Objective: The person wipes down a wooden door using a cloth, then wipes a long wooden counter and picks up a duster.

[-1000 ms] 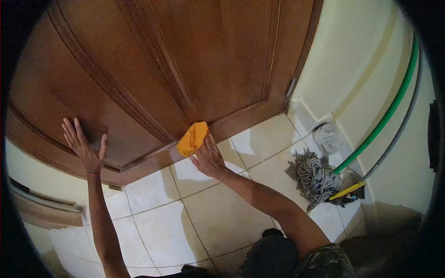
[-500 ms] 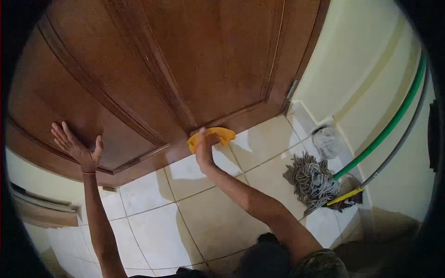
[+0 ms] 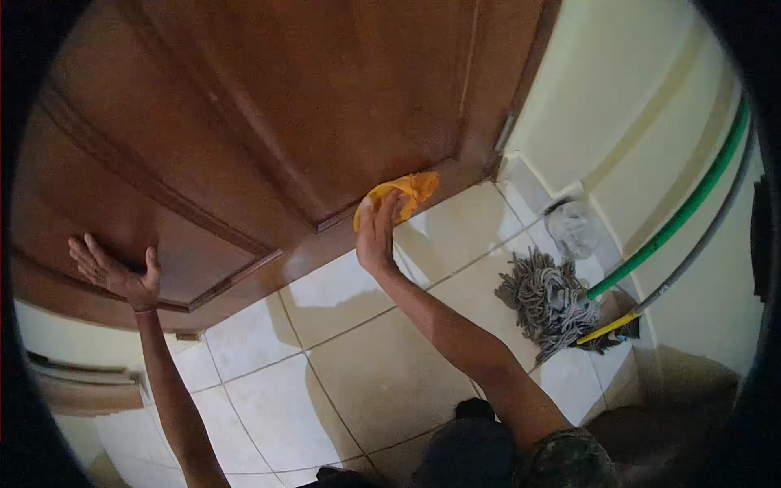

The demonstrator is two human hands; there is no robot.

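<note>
A brown panelled wooden door (image 3: 358, 89) fills the upper part of the view. My left hand (image 3: 120, 276) lies flat against its lower left panel, fingers spread, with nothing in it. Along the bottom rail, my right hand (image 3: 376, 241) presses a yellow-orange cloth (image 3: 421, 189) to the wood. The cloth bunches beyond the fingertips and partly hides behind them.
To the right, a grey string mop (image 3: 545, 301) with a green handle (image 3: 683, 220) leans by the wall. Beside it stands a broom with a yellow collar (image 3: 608, 327). A clear plastic bag (image 3: 573, 230) rests near the baseboard. Pale tiles (image 3: 382, 382) cover the floor.
My right hand has slid the cloth rightward and slightly up along the door's bottom rail. My left hand stays flat on the door. The view has shifted a little.
</note>
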